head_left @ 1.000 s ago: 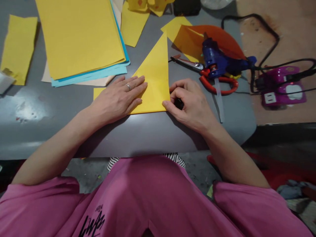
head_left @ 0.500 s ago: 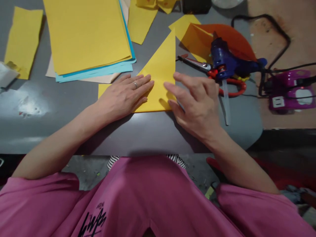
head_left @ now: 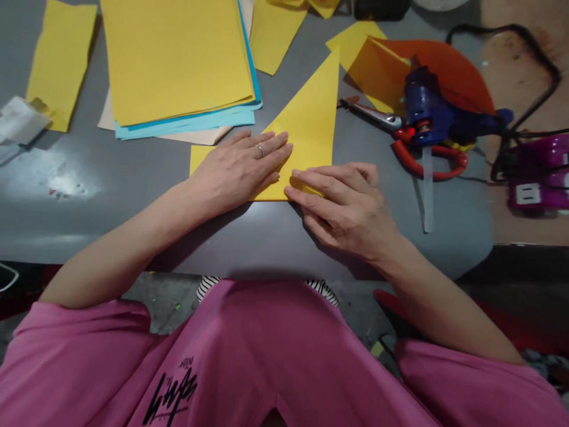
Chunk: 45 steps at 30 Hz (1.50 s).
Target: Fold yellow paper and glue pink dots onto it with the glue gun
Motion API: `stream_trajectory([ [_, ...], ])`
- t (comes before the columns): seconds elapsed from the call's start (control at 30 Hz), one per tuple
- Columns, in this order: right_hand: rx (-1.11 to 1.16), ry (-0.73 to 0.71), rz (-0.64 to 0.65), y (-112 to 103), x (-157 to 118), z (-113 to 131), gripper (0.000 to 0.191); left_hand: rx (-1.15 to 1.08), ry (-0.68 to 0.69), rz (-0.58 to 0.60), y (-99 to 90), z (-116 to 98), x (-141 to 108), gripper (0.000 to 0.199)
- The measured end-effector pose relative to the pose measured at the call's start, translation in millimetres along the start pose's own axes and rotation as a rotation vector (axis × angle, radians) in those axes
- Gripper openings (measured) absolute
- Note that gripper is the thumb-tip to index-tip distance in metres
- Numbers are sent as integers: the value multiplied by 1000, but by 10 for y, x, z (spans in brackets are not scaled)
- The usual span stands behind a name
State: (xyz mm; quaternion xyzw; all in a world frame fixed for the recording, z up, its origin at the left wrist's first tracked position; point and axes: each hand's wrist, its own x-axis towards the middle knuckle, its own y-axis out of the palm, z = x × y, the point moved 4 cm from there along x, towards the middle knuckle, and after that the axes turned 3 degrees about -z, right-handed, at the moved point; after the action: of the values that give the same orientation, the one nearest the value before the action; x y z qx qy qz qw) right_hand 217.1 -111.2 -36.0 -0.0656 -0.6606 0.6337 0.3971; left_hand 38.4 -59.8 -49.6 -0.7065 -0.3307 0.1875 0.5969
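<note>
A folded yellow sheet of paper [head_left: 313,115] lies near the table's front edge, its upper part tapering to a point away from me. My left hand [head_left: 240,169], with a ring on one finger, rests flat on it, fingers stretched out. My right hand [head_left: 344,198] is at the paper's lower right part, its fingertips touching the surface close to the near edge. Its fingers are extended and slightly bent, with a strip of yellow showing between them. The palm hides the sheet's lower right corner.
A stack of yellow and blue sheets [head_left: 178,59] lies behind my left hand. To the right, a blue glue gun [head_left: 427,107] rests over red-handled scissors [head_left: 402,151], beside orange paper [head_left: 448,71]. A purple power socket [head_left: 540,172] with black cables sits at the far right.
My right hand has come down and left, its fingertips now on the paper near the front edge. The left hand stays flat on the sheet. The whole view has shifted slightly.
</note>
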Motion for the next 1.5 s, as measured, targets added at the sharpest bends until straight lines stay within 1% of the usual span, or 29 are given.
stream_trajectory([
  [0.07, -15, -33, -22, 12, -17, -6, 32, -3, -10, -15, 9, 6, -4, 45],
  [0.23, 35, 37, 80, 58, -29, -37, 40, -30, -2, -16, 35, 26, -6, 46],
  [0.4, 6, 44, 104, 63, -31, -34, 37, -32, 8, -9, 47, 59, -6, 47],
  [0.53, 38, 35, 98, 62, -32, -41, 37, -40, 25, -1, 45, 60, -11, 48],
  [0.73, 66, 42, 119, 66, -21, -32, 34, -64, -40, 5, 12, 31, -11, 46],
  [0.87, 98, 57, 56, 18, -29, -33, 28, -51, -38, 29, -7, 17, -7, 46],
  [1.0, 154, 121, 43, -29, -81, -79, 28, -65, -43, 7, -8, 23, -8, 47],
  [1.13, 140, 80, -12, -74, -123, -79, 25, -85, -45, 3, 1, 20, -6, 47],
  [1.33, 87, 142, 33, -42, -131, -69, 27, -99, -55, 6, -5, 14, -1, 47],
  [1.43, 78, 141, -13, -60, -140, -66, 24, -100, -54, -2, -3, 15, 1, 47],
  [1.5, 84, 171, -30, -83, -154, -80, 23, -98, -51, 1, -2, 17, 1, 48],
])
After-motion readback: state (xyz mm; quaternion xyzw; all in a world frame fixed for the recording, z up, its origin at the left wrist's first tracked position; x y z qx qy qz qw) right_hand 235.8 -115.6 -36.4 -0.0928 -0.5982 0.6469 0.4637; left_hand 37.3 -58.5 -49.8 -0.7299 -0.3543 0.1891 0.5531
